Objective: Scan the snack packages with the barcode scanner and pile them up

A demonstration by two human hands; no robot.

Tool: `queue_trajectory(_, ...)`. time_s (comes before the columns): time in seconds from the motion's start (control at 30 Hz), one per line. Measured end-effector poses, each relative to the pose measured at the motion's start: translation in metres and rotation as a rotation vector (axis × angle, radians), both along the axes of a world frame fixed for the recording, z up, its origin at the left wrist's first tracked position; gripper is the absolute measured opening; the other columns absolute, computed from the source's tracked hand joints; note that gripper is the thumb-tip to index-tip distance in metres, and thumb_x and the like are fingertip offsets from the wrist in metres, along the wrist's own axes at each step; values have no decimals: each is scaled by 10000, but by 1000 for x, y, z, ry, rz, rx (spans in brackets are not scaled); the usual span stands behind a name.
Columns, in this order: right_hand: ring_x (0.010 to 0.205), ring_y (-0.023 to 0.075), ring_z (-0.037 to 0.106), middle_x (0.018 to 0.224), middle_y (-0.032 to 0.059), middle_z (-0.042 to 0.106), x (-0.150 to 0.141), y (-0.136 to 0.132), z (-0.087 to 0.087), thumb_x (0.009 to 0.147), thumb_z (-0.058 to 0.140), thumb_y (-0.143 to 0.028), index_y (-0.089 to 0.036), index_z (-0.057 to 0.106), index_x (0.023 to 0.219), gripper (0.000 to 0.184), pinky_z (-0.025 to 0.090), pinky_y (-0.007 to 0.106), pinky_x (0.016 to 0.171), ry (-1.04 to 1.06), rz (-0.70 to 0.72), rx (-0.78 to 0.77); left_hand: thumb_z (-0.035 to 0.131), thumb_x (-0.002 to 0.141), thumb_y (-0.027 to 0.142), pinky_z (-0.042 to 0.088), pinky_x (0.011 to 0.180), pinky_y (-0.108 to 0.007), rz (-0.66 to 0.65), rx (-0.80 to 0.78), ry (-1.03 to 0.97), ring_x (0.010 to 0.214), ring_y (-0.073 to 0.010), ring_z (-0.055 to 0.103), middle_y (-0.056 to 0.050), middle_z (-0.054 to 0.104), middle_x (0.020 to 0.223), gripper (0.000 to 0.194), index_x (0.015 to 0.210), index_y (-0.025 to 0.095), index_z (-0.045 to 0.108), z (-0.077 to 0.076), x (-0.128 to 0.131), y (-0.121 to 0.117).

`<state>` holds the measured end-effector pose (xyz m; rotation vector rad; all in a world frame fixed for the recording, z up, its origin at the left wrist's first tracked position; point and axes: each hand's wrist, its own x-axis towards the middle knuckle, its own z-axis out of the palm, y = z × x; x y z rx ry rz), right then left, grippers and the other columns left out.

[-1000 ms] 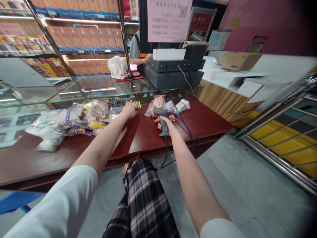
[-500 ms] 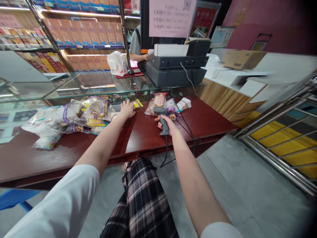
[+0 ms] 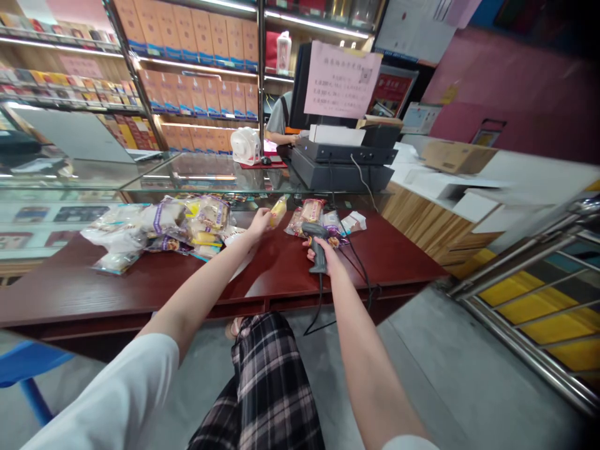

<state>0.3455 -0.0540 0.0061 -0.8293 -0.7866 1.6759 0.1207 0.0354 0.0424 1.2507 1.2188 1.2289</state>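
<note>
My left hand (image 3: 259, 224) pinches a small yellow snack packet (image 3: 278, 211) and holds it up just above the dark red wooden counter (image 3: 94, 294). My right hand (image 3: 325, 256) is wrapped around the grip of a grey handheld barcode scanner (image 3: 315, 240), whose black cable (image 3: 319, 306) hangs over the counter edge. Between the two hands, a little beyond the scanner, lies a small group of wrapped snacks (image 3: 312, 215). A larger heap of plastic-wrapped food packets (image 3: 162, 228) sits to the left of my left hand.
A glass display case (image 3: 201, 178) runs behind the counter. Beyond it stand a stacked grey machine (image 3: 342, 165), a white fan (image 3: 245, 145) and a person (image 3: 281, 115). A metal railing (image 3: 529, 306) lies to the right, and a blue stool (image 3: 23, 369) at lower left.
My left hand has lifted the yellow packet off the counter and moved it slightly right. The right hand still holds the scanner. The view has tilted and shifted a little.
</note>
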Motion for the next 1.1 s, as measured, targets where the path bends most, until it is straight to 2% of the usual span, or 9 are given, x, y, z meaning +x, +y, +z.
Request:
queue_trajectory(0.03,457,84,402,584,-11,571,0,-1,0,784,658,-378,-187,565,809,214,336,223,438,-4,1,0,494,850,314,532,855,-422,-28,-9,-63,871,-219,674,-84,666,990,261,1086,203,508,-2,4,-7)
queue_trajectory(0.07,459,89,408,567,-15,556,0,-1,0,774,667,-388,-189,565,809,226,336,226,442,-11,3,0,471,864,320,538,853,-398,-100,-50,-240,838,-194,674,-71,666,966,259,1093,207,510,-6,7,-14)
queue_trajectory(0.13,462,94,413,524,-24,513,0,-3,0,757,680,-411,-184,569,793,255,335,226,445,-28,19,-2,491,860,336,543,848,-362,-206,-134,-475,791,-172,677,-69,665,905,244,1048,186,526,-17,11,-27)
queue_trajectory(0.27,459,95,402,517,-21,494,2,-4,-3,731,699,-445,-178,582,763,293,317,230,433,-60,15,31,637,772,269,561,785,-381,-217,-165,-576,781,-204,704,-69,679,916,314,1040,199,489,-44,9,-42)
queue_trajectory(0.37,456,97,399,514,-21,491,3,-3,-5,721,700,-470,-187,595,757,304,312,229,431,-78,9,29,666,773,283,569,782,-386,-220,-115,-626,794,-207,714,-73,683,950,334,1038,207,477,-55,6,-42)
queue_trajectory(0.53,453,113,393,498,-14,476,4,-1,-7,734,689,-461,-195,615,762,278,316,250,426,-88,5,47,680,775,272,577,764,-367,-274,-114,-622,743,-190,716,-63,695,907,357,1061,212,474,-55,4,-40)
queue_trajectory(0.67,457,109,396,502,-10,487,5,-1,-9,735,688,-466,-198,621,766,278,325,242,435,-88,5,53,685,755,259,573,769,-360,-264,-111,-645,757,-182,713,-52,690,916,369,1050,215,468,-52,3,-44)
queue_trajectory(1.1,472,122,440,477,-4,512,6,-8,-3,779,623,-532,-158,673,895,395,300,226,448,-146,125,86,589,613,157,513,921,-499,-317,-150,-669,866,-225,703,-41,685,969,416,1009,231,484,-48,-4,-44)
